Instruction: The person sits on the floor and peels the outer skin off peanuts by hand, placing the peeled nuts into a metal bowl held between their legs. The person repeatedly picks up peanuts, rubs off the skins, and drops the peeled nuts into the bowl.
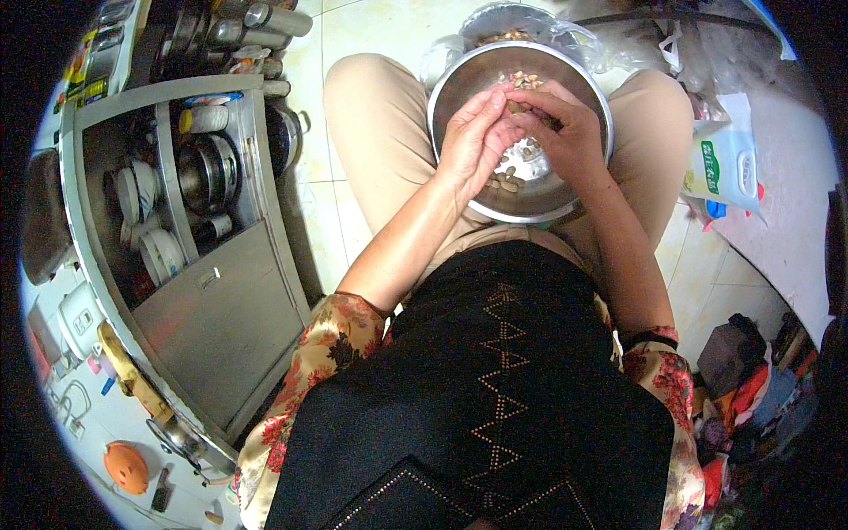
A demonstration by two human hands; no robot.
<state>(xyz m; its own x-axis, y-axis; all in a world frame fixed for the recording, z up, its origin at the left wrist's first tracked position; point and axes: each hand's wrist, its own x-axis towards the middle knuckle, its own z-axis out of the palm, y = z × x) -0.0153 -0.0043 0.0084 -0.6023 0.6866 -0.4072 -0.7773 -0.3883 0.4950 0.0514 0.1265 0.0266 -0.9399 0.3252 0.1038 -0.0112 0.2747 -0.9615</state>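
A round stainless-steel basin (457, 83) rests between my knees. Over it my left hand (477, 132) and my right hand (563, 126) meet, their fingertips close together. Small brownish pieces, seemingly peanuts in their shells, show under the fingers of my right hand. What the left fingertips pinch is too small to tell. On the basin's floor lie several unshelled peanuts (505, 180) near the front wall, and a small heap of pale and pinkish kernels (525, 81) lies towards the far side, partly hidden by my hands.
Beyond the basin stands a plastic-lined container (490, 20) with reddish-brown bits inside. A metal cabinet (218, 318) with pots and bowls is at the left. At the right are a pale plastic bag with a handle (725, 149), crumpled clear plastic (623, 50) and a pile of cloths (762, 391).
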